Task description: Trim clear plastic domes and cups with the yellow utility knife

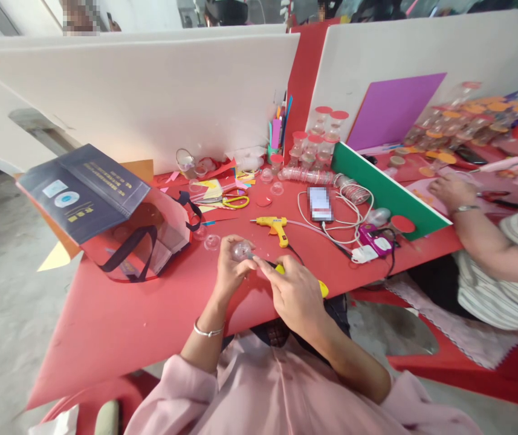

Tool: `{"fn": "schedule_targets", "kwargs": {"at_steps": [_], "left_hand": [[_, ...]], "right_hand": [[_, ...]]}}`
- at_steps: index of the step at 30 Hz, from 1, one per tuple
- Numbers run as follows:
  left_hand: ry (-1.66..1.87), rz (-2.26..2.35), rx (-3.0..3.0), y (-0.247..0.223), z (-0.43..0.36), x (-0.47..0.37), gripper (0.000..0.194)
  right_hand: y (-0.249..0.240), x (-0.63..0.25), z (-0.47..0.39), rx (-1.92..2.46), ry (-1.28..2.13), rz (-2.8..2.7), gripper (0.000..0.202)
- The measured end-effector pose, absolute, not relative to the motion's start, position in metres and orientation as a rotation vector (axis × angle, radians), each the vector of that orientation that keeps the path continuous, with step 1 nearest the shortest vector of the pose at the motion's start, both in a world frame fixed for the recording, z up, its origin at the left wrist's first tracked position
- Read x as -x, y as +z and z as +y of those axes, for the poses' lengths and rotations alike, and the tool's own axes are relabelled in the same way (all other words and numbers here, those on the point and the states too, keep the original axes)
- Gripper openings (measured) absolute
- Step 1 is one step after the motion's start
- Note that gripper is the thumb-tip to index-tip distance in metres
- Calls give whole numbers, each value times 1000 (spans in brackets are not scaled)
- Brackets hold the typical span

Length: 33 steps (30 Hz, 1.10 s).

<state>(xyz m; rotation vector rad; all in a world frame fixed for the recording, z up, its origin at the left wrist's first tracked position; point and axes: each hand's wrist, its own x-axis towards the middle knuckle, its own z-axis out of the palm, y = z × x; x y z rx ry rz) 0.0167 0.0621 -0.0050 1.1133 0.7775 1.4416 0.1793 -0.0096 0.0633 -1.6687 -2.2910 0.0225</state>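
My left hand is closed around a small clear plastic cup. My right hand grips a yellow utility knife, with the index finger stretched along it towards the cup. The knife's tip meets or nearly meets the cup's near edge; the fingers hide most of its body. Just beyond my hands, a yellow glue gun lies on the red table. Another clear plastic cup rests to the left of my left hand.
A dark gift bag lies on its side at left. Yellow-handled scissors, a phone with white cables, and a purple power strip lie farther back. A green board separates a co-worker's hand at right. Red-lidded jars stand behind.
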Motion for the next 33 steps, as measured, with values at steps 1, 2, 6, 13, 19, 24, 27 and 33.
{"fn": "schedule_targets", "kwargs": {"at_steps": [1,2,6,13,19,24,27,33], "left_hand": [[1439,781,-1108,-5,62,-17,73],[1437,785,-1105,-5,62,-16,73],[1436,784,-1097,-5,62,-16,74],[1434,785,-1106,-4,62,-16,73],[1432,786,-1111,-4,62,-16,72],[1442,798,-1114,-6,63,-15,73],[1439,794,-1122,-6,63,-15,73],[1434,805,-1123,-7,63,-14,74]], "right_hand": [[63,-179,-10,1672,24,-2290,55],[63,-179,-10,1673,23,-2287,55],[62,-180,-10,1657,1,-2274,55],[62,-182,-7,1625,41,-2274,54],[63,-182,-8,1637,32,-2277,56],[64,-182,-8,1632,63,-2281,56],[65,-182,-7,1622,67,-2281,58],[64,-182,-8,1637,54,-2280,56]]}}
